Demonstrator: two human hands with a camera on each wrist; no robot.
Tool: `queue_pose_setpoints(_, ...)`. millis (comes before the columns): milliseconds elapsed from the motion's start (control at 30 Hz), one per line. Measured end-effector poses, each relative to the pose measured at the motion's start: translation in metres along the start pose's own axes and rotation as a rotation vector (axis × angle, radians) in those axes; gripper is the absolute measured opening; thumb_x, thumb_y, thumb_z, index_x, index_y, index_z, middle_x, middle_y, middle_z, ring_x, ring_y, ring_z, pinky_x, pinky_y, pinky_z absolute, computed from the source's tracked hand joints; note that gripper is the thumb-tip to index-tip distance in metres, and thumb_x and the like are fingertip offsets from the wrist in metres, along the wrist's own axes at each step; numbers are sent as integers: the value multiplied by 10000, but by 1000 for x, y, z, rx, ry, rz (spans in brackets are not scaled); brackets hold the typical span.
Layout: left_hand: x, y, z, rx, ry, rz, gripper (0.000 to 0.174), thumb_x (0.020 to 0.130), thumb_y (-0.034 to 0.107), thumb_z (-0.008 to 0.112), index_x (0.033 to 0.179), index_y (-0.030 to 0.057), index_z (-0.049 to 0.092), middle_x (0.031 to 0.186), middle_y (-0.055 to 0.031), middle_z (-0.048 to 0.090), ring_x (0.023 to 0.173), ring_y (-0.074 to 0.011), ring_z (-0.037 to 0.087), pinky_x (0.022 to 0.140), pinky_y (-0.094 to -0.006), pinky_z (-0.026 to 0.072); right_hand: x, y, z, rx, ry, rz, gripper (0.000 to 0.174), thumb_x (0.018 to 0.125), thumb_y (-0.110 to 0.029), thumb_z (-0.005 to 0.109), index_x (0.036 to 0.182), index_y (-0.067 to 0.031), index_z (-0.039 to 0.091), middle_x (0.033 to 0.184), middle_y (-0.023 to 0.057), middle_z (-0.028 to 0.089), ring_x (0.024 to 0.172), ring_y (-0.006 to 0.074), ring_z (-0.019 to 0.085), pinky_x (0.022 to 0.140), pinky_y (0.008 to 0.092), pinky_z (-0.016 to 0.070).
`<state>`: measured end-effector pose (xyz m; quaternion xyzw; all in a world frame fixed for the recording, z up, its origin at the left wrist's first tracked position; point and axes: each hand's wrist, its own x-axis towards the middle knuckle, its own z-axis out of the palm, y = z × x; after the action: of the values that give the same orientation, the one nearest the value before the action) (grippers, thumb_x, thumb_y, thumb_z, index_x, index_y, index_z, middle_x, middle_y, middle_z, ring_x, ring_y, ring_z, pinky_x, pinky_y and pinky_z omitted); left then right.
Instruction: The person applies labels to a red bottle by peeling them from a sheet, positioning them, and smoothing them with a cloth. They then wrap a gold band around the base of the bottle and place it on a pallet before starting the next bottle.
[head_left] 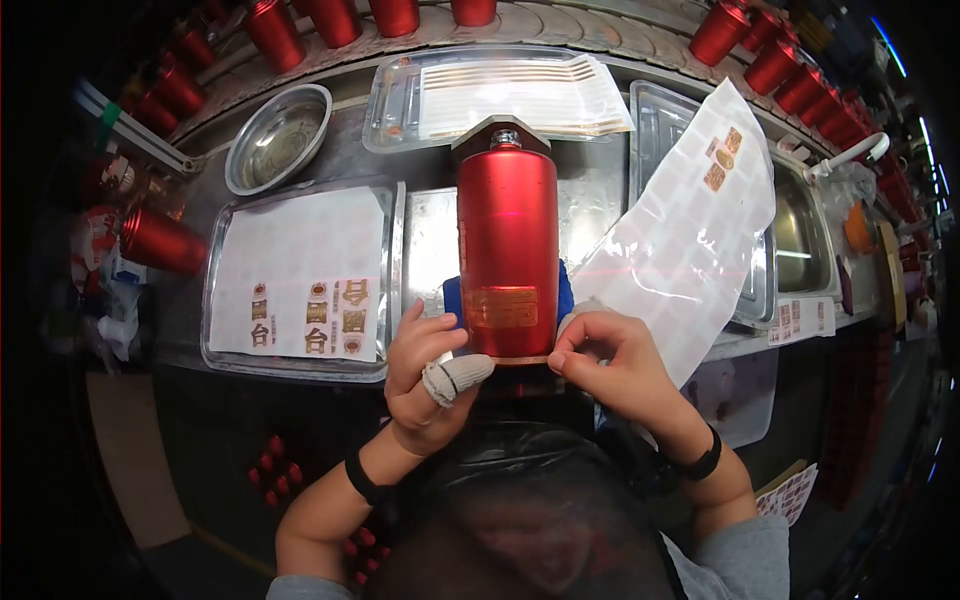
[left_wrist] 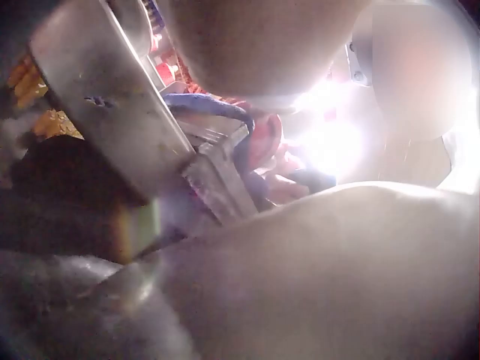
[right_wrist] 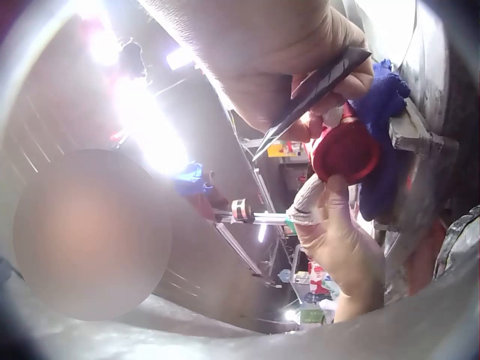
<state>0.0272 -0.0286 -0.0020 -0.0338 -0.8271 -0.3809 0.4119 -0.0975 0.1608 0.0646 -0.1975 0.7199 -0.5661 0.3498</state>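
Observation:
A red bottle (head_left: 507,230) lies in the middle of the head view, neck pointing away, with a gold label (head_left: 502,307) near its base. Blue cloth (head_left: 567,290) shows beside it. My left hand (head_left: 430,375), one digit wrapped in white, grips the lower left of the base; its bare thumb presses the round red base (right_wrist: 346,152) in the right wrist view. At the base's right edge is my right hand (head_left: 625,370), thumb and finger curled together. The right wrist view shows a thin dark pointed tool (right_wrist: 311,97) held in it. The left wrist view is mostly glare.
Label sheets lie on a left tray (head_left: 398,250) and at the right, where a large clear-backed sheet (head_left: 690,240) overlaps another tray. A metal bowl (head_left: 280,140) stands back left, a striped sheet (head_left: 520,92) behind the bottle. Red bottles (head_left: 335,20) line the rear conveyor.

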Motion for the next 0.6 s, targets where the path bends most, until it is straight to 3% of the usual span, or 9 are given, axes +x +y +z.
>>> queue_pose_setpoints(100,3,5,-1,66,-45,41,312,675,51,808,961,151,734,1092,-59,650,1079,-297,623,1025,-566,437,-1,1,0,-27,17,-12,115,820,-70,713,774,1,634,793,-3,574,675,46,483,607,214,388)
queue_pose_setpoints(267,26,8,4,161,-137,265,245,699,120,765,937,170,738,1089,-33,659,1085,-281,614,1028,-555,434,1,5,-1,-43,24,2,98,820,-56,707,782,3,638,830,8,606,762,58,535,672,222,421)
queue_pose_setpoints(333,32,10,9,156,-176,317,215,708,141,742,922,164,734,1080,-27,662,1067,-288,618,1016,-553,447,2,9,2,-53,41,-33,114,822,-79,718,779,-6,642,812,3,586,675,38,483,601,210,386)
queue_pose_setpoints(433,32,9,5,73,-164,190,276,677,49,816,911,173,737,1082,-31,642,1079,-286,609,1035,-552,446,0,8,5,-22,64,-39,115,822,-93,721,778,-15,650,788,-3,578,609,27,442,552,208,358)
queue_pose_setpoints(467,24,6,9,53,-78,168,260,670,72,795,911,131,719,1051,-55,659,1053,-321,634,991,-559,473,-2,7,8,-1,74,-28,111,822,-95,720,778,-18,653,781,-5,579,597,26,434,545,210,354)
queue_pose_setpoints(500,19,8,10,-13,-25,52,318,658,7,813,940,112,710,1051,-77,654,1069,-333,634,998,-566,468,-5,4,11,-25,92,-47,108,821,-95,717,777,-19,654,774,-6,577,592,28,429,542,211,349)
queue_pose_setpoints(600,5,7,12,-132,44,-85,359,679,-37,796,997,93,691,1069,-92,648,1079,-334,633,1009,-571,461,-9,-9,17,-92,115,-99,89,815,-95,703,774,-27,660,758,-1,575,568,39,414,533,218,340)
